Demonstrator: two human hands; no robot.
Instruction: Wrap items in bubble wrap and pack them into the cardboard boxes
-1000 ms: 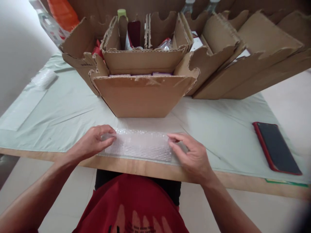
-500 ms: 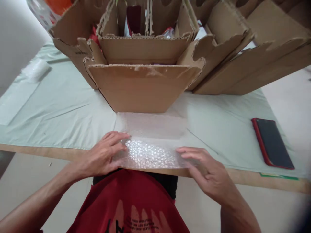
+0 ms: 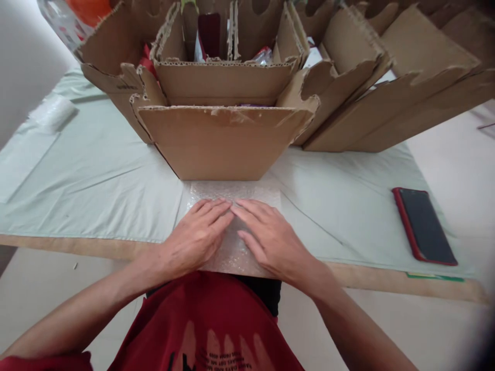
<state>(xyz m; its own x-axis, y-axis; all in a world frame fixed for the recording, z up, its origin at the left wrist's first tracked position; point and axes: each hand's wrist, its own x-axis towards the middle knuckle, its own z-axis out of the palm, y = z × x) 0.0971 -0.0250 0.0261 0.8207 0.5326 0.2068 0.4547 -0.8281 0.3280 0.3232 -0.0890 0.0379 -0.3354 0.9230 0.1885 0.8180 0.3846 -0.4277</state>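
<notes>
A sheet of clear bubble wrap [image 3: 235, 255] lies flat at the table's front edge, its far end near the foot of the front cardboard box. My left hand [image 3: 199, 232] rests palm down on its left part, fingers stretched forward. On the right part lies my right hand [image 3: 266, 234], also flat, with the thumb held apart from the fingers. The fingertips of both hands nearly meet over the middle of the sheet. Neither hand grips anything that I can see; what is under the palms is hidden.
Beyond my hands stands a front cardboard box [image 3: 216, 144], with more open boxes [image 3: 348, 113] behind and to the right. A phone in a red case [image 3: 425, 226] lies at the right. A bubble wrap roll [image 3: 54, 113] sits on the green cloth [image 3: 112, 190] at the far left.
Both hands have moved inward and forward from the sheet's two sides onto its middle. The near part of the bubble wrap now lies flatter over the sheet.
</notes>
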